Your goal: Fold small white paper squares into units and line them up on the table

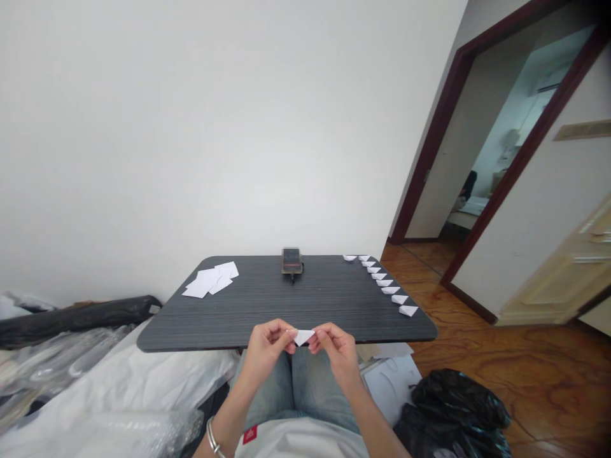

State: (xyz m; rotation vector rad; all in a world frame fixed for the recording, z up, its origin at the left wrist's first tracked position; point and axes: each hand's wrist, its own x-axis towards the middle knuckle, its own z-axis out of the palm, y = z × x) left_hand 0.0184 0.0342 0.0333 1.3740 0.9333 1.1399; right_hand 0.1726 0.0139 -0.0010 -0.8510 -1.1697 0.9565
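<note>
**Left hand [267, 350] and right hand [337, 353] held up close**

Both hands are held up in front of the body, near the middle of the view. The left fingers [286, 334] are bent and pinched shut. The right fingers [317, 335] are pinched in the same way. The fingertips of the two hands are held just apart. The left arm [224, 423] and the right arm [377, 423] are reached up from the bottom of the view, and they are angled in toward each other.

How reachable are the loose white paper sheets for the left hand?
Likely yes: the left hand pinches a folded paper triangle, but only dark tabletop lies between it and the loose paper sheets.
</note>
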